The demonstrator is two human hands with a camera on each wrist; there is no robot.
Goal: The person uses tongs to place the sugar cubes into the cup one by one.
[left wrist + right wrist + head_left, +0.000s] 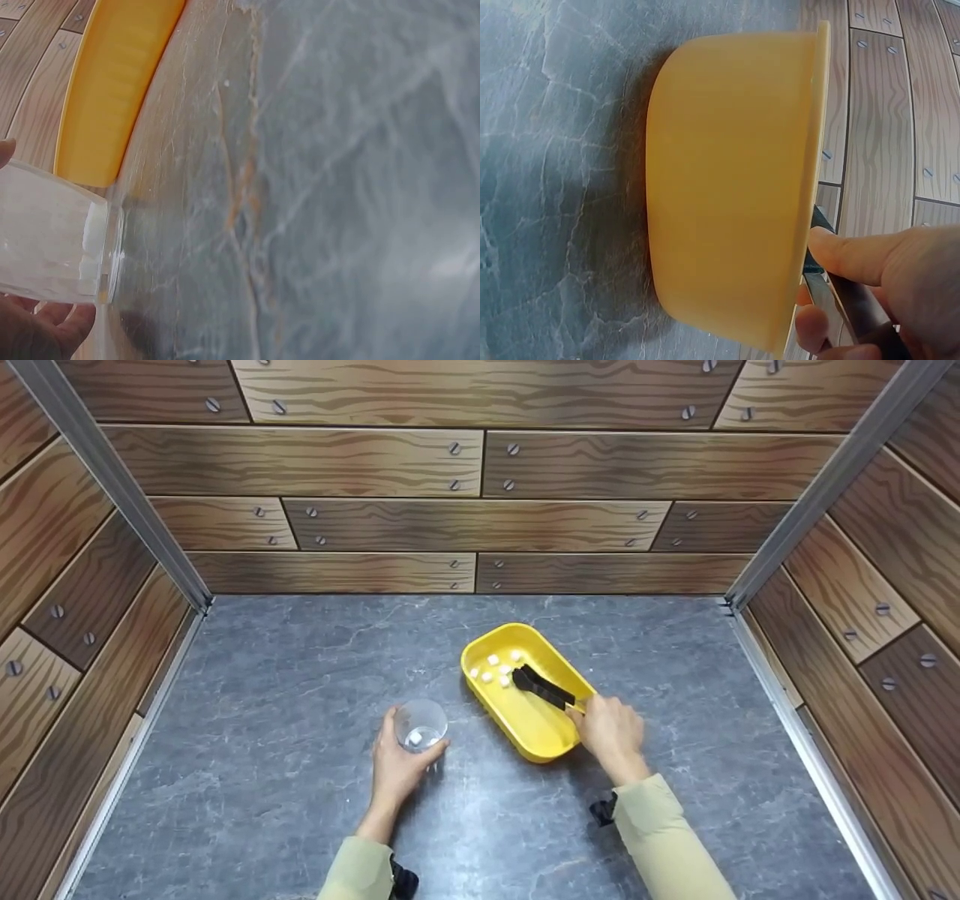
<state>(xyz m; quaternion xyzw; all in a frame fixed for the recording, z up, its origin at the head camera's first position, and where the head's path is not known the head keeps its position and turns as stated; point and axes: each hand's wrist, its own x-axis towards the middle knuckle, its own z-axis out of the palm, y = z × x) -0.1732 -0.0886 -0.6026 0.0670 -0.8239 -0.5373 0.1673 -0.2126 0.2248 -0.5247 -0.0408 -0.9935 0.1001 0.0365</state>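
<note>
My left hand (397,771) curls round a clear cup (422,712) that stands on the grey surface, thumb on its near right side. A small white cube (415,738) shows at the cup's bottom. To the right is a yellow tub (541,735) with several white cubes (487,677) in its far left end. Over the tub's near right rim, my right hand (613,733) grips tongs (546,688) with black ends, which point down among the cubes. In the right wrist view, the tub's wall (727,187) hides the tips of the tongs (855,304).
The grey marbled floor (300,675) is enclosed by wood-patterned panels (375,525) at the back and both sides. Metal posts (810,495) stand at the back corners. The tub's near left side lies a short gap from the cup.
</note>
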